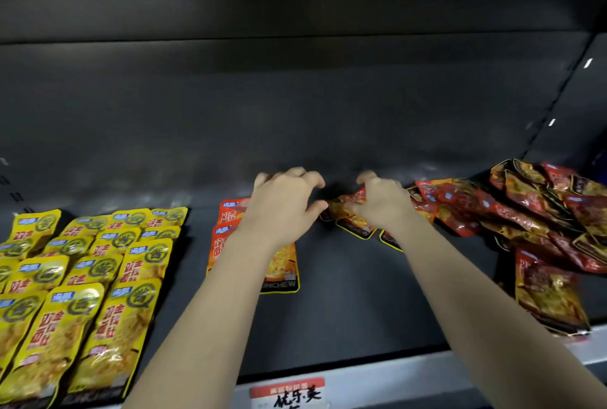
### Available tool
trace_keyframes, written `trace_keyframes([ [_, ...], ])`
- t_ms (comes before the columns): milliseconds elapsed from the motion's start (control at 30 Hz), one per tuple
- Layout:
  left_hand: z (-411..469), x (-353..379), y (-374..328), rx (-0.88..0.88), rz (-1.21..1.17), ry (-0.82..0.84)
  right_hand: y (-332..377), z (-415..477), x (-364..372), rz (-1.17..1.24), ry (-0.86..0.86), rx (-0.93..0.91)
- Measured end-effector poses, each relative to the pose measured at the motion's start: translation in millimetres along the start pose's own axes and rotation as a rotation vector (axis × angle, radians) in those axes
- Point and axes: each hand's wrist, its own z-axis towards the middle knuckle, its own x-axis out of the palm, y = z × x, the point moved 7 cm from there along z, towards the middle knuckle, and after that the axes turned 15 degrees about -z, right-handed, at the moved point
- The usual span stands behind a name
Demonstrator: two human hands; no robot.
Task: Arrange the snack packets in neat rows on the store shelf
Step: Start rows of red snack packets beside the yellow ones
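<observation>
On the dark shelf (345,310), my left hand (282,205) hovers with curled fingers over the top of a short column of orange snack packets (282,269), holding nothing that I can see. My right hand (377,201) pinches an orange-red packet (341,206) just right of that column, near the shelf's back. Two more packets (358,228) lie partly under my right wrist. A loose heap of red packets (525,211) sprawls at the right. Yellow packets (82,277) lie in neat overlapping rows at the left.
The shelf's back wall (295,113) rises close behind my hands. A slotted upright (558,103) stands at the right. Along the front edge runs a grey rail with a red and white price label (289,392). Bare shelf shows between my forearms.
</observation>
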Motion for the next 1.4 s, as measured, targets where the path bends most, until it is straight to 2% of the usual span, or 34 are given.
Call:
trace_keyframes([
  [233, -11.9, 18.2, 18.7, -0.027, -0.032, 0.006, -8.2, 3.4, 5.2, 0.145, 0.131, -0.011],
  [467, -11.6, 18.3, 29.5, -0.082, -0.057, -0.014, -15.9, -8.3, -13.7, 0.388, 0.058, -0.109],
  [600, -11.4, 15.6, 22.7, -0.036, -0.169, -0.052, -4.9, -15.5, -24.6, 0.566, 0.004, -0.264],
  [700, -11.3, 15.6, 6.5, 0.054, -0.274, -0.034, 16.3, -26.8, -35.8, 0.633, -0.069, -0.472],
  [800, -10.1, 19.3, -3.1, 0.073, -0.232, -0.043, 32.8, -40.4, -45.6, 0.73, -0.082, -0.615],
  [900, -10.6, 14.7, -1.1, 0.075, -0.267, -0.104, 29.9, -44.6, -55.6, 1.009, -0.099, -0.596],
  [967, -12.2, 7.6, 3.0, 0.049, -0.388, -0.164, 15.7, -38.6, -60.3, 1.158, -0.163, -0.482],
  [1033, -14.0, 2.6, 6.9, -0.011, -0.557, -0.213, 0.1, -28.1, -54.7, 1.051, -0.22, -0.319],
  [1100, -16.3, -0.2, 10.9, -0.073, -0.709, -0.245, -11.2, -19.6, -44.2, 0.722, -0.214, -0.219],
  [1133, -17.3, -0.3, 13.8, -0.103, -0.756, -0.257, -15.1, -17.5, -36.5, 0.567, -0.159, -0.205],
  [1267, -18.9, -0.8, 29.8, -0.207, -0.871, -0.326, -23.4, -21.1, 2.8, 0.191, 0.285, -0.242],
  [1400, -19.5, -5.2, 36.9, -0.254, -0.842, -0.381, -28.7, -19.0, 8.1, 0.053, 0.316, -0.194],
])
